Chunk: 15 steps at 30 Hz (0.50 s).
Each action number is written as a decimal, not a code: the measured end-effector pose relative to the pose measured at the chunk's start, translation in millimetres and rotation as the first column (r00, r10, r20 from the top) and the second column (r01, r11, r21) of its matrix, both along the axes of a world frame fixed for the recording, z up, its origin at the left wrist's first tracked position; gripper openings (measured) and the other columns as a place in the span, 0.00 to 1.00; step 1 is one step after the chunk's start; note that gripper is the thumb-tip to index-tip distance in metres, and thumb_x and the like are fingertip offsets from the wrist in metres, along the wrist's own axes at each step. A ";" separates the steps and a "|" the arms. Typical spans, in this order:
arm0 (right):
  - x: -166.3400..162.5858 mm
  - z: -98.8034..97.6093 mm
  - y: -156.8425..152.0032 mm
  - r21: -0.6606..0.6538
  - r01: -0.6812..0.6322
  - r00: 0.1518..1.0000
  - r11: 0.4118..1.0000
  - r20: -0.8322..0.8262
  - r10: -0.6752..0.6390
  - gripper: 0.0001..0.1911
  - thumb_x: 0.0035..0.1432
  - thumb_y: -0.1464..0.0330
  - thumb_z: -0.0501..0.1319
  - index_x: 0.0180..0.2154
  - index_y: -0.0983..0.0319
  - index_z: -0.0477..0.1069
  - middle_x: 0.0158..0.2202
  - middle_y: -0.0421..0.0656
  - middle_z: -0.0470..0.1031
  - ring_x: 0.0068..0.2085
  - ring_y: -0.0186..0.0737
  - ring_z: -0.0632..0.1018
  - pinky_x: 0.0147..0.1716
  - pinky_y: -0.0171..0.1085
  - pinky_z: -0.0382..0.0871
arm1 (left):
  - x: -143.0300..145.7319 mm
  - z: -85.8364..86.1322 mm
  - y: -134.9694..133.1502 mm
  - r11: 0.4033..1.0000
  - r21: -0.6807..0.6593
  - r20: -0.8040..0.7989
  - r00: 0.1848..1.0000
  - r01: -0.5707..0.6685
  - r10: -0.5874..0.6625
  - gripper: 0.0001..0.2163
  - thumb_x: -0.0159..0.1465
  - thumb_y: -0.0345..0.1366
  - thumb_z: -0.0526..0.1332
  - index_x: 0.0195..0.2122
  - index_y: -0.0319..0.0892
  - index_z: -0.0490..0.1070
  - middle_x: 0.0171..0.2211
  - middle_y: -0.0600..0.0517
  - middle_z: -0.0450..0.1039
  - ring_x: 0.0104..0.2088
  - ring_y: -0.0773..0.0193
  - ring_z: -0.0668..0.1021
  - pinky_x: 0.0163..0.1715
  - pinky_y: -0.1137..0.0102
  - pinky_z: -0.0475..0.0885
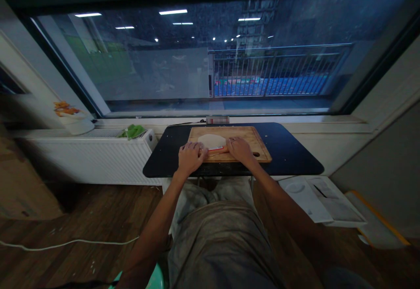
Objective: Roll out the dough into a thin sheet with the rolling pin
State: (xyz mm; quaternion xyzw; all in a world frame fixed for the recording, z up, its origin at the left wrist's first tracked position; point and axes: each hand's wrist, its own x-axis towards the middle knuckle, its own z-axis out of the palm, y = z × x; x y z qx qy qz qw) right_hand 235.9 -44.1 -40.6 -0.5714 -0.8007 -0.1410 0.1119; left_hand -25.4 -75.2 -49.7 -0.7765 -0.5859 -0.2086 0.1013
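Observation:
A flat, pale round of dough (211, 140) lies on a wooden cutting board (245, 137). Across its near edge runs a wooden rolling pin (218, 151) with a red and white label at its middle. My left hand (191, 157) rests over the pin's left end, fingers curled onto it. The right end is under my right hand (240, 149), whose fingers also bend over the wood. Both palms hide the tips of the pin.
The board stands on a small black table (292, 153) against the window sill. At left are a white radiator (98, 160), a green cloth (133, 131) and a white pot (76, 122). A white box (323, 199) sits low at right; a cable (75, 241) crosses the floor.

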 end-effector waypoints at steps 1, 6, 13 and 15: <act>-0.3 0.3 1.3 -0.002 -0.007 1.000 1.000 0.013 0.007 0.25 0.82 0.69 0.46 0.57 0.66 0.83 0.57 0.56 0.86 0.60 0.53 0.82 0.65 0.45 0.69 | -1.3 0.8 -0.1 1.000 -0.009 -0.003 1.000 0.015 -0.015 0.20 0.80 0.52 0.56 0.60 0.49 0.80 0.63 0.44 0.83 0.65 0.46 0.78 0.62 0.52 0.72; -1.4 2.2 6.0 -0.002 0.008 1.000 1.000 0.028 -0.008 0.24 0.81 0.68 0.48 0.59 0.66 0.82 0.57 0.57 0.86 0.59 0.53 0.83 0.62 0.45 0.70 | -6.7 3.7 2.1 0.995 -0.050 -0.006 0.996 0.086 -0.086 0.24 0.74 0.62 0.63 0.59 0.52 0.80 0.66 0.46 0.80 0.66 0.45 0.77 0.60 0.53 0.73; -2.7 3.8 4.7 0.001 0.002 0.999 1.000 0.051 -0.002 0.25 0.81 0.69 0.47 0.58 0.65 0.82 0.57 0.56 0.86 0.58 0.54 0.82 0.62 0.46 0.70 | -4.9 3.5 5.1 0.997 -0.050 -0.024 0.998 0.050 -0.051 0.24 0.73 0.62 0.64 0.57 0.51 0.82 0.64 0.46 0.82 0.62 0.44 0.80 0.58 0.53 0.74; -2.4 2.3 4.6 0.005 0.012 0.999 1.000 0.033 -0.013 0.26 0.81 0.68 0.46 0.58 0.65 0.82 0.57 0.56 0.86 0.58 0.54 0.82 0.62 0.46 0.70 | -3.6 4.3 4.2 0.998 -0.049 -0.020 0.999 0.038 -0.039 0.23 0.72 0.62 0.65 0.56 0.51 0.82 0.64 0.46 0.82 0.62 0.44 0.80 0.57 0.53 0.74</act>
